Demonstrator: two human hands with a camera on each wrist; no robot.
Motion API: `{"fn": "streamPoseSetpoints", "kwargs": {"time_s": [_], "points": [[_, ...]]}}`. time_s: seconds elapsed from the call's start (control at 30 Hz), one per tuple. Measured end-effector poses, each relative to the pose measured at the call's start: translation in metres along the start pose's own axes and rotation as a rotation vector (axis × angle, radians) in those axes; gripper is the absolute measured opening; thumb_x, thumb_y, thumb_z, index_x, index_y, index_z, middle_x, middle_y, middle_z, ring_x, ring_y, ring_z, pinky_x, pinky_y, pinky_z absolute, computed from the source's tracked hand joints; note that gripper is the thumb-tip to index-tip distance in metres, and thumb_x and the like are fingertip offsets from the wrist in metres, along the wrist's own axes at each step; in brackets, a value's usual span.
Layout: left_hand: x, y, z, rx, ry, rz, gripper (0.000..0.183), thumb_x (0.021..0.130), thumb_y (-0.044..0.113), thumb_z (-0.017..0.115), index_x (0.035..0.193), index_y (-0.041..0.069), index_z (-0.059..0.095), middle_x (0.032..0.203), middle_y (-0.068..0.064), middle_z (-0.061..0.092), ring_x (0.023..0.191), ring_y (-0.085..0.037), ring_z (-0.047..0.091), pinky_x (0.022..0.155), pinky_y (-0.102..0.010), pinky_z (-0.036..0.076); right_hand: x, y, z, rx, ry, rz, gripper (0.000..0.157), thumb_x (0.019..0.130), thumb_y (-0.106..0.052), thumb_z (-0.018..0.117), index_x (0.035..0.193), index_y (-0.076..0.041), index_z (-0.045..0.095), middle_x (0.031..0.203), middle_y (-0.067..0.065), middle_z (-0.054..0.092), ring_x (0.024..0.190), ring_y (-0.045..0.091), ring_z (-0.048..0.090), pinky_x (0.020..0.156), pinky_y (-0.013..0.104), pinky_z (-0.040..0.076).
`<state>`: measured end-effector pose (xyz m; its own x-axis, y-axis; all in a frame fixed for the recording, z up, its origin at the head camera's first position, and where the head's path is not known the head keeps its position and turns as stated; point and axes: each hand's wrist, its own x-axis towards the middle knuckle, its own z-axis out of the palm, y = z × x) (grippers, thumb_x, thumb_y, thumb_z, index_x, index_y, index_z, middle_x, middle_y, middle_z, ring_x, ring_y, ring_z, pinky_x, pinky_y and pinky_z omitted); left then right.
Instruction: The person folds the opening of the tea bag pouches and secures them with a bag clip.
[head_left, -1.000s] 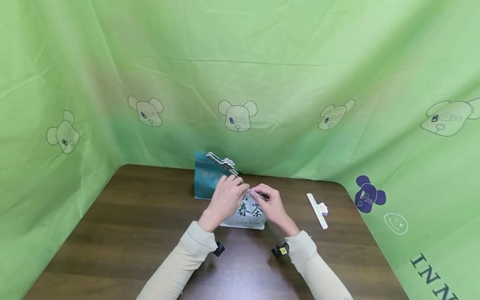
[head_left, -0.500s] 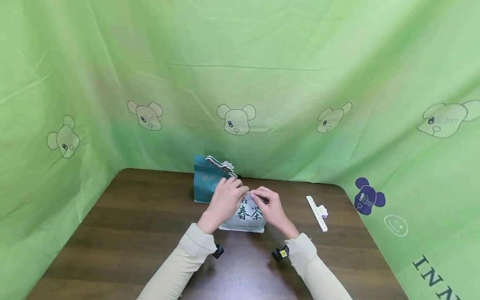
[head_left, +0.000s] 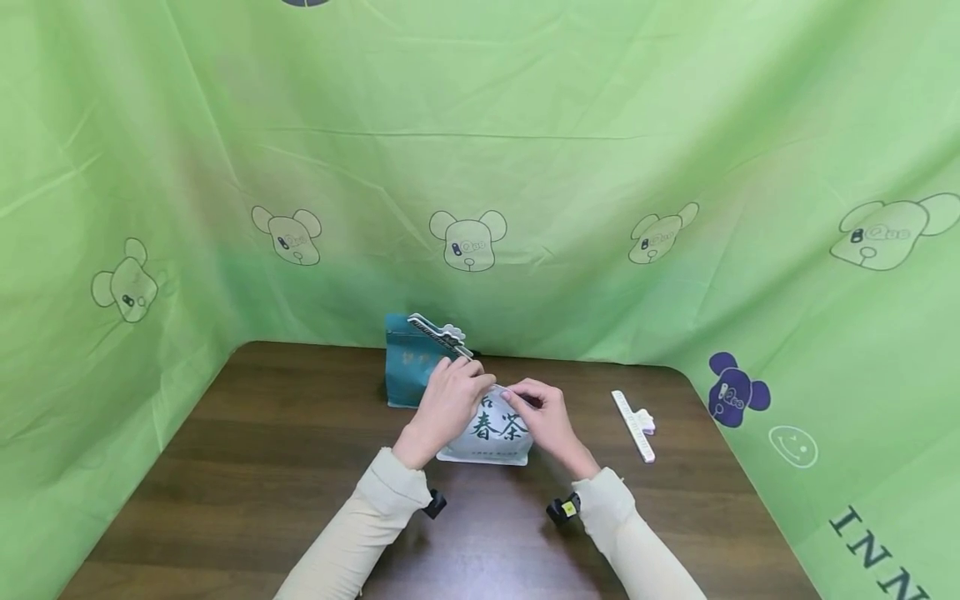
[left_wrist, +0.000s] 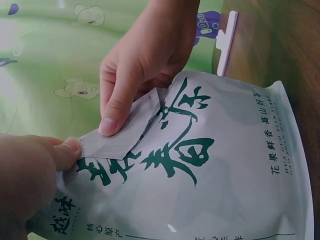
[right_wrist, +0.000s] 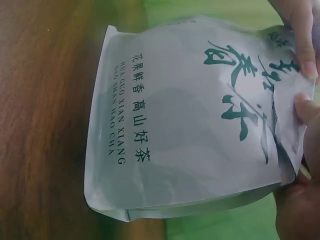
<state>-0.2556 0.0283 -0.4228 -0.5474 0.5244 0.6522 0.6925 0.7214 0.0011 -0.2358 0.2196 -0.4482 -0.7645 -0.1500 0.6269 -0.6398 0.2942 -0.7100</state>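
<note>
A white tea bag (head_left: 491,446) with green characters stands on the table, its top edge folded down toward the front. My left hand (head_left: 446,404) pinches the fold near its left end. On the other side, my right hand (head_left: 546,421) holds the fold, its thumb pressed on the front and its fingers behind. The left wrist view shows the folded flap (left_wrist: 142,120) stretched between both hands, with the right thumb flat on it. From the right wrist view, the bag's front (right_wrist: 185,110) and bottom edge are plain, while the right fingers are partly hidden behind it.
A teal pouch (head_left: 405,371) stands at the back, behind my left hand. A dark clip (head_left: 442,335) with a pale flower-shaped handle slants across its upper right. Another clip, white and lilac (head_left: 633,427), lies to the right. A green printed curtain (head_left: 570,275) surrounds the table.
My right thumb and fingertips have slid slightly right along the fold, away from the left fingertips. The left hand keeps its hold. The head view has shifted a little.
</note>
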Motion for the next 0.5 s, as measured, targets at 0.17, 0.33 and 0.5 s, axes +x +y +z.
{"fn": "streamPoseSetpoints", "kwargs": {"time_s": [0.17,0.33,0.5], "points": [[0.0011,0.0008,0.0005,0.005,-0.001,0.0,0.01,0.097,0.021,0.069,0.099,0.02,0.08,0.087,0.005,0.066,0.084,-0.016,0.059,0.068,-0.029,0.038,0.0006,0.0012,-0.0015,-0.046,0.015,-0.074,0.008,0.086,0.015,0.07,0.089,0.011,0.076,0.076,0.02,0.069,0.069,0.012,0.062,0.062,0.018,0.048],[0.0003,0.001,0.001,-0.002,0.004,-0.004,0.01,0.097,0.022,0.07,0.099,0.02,0.08,0.087,0.005,0.066,0.084,-0.015,0.059,0.068,-0.029,0.038,-0.0008,0.0003,-0.0015,-0.057,0.001,-0.11,0.01,0.086,0.018,0.068,0.091,0.013,0.075,0.075,0.021,0.068,0.067,0.016,0.061,0.061,0.017,0.048],[-0.0008,0.0,0.0006,-0.003,0.014,-0.003,0.01,0.096,0.022,0.07,0.099,0.02,0.08,0.086,0.005,0.066,0.084,-0.016,0.059,0.068,-0.029,0.039,-0.0022,-0.0013,-0.0005,-0.071,-0.016,-0.119,0.012,0.087,0.018,0.066,0.094,0.013,0.074,0.077,0.02,0.067,0.067,0.018,0.06,0.061,0.018,0.047]]}}
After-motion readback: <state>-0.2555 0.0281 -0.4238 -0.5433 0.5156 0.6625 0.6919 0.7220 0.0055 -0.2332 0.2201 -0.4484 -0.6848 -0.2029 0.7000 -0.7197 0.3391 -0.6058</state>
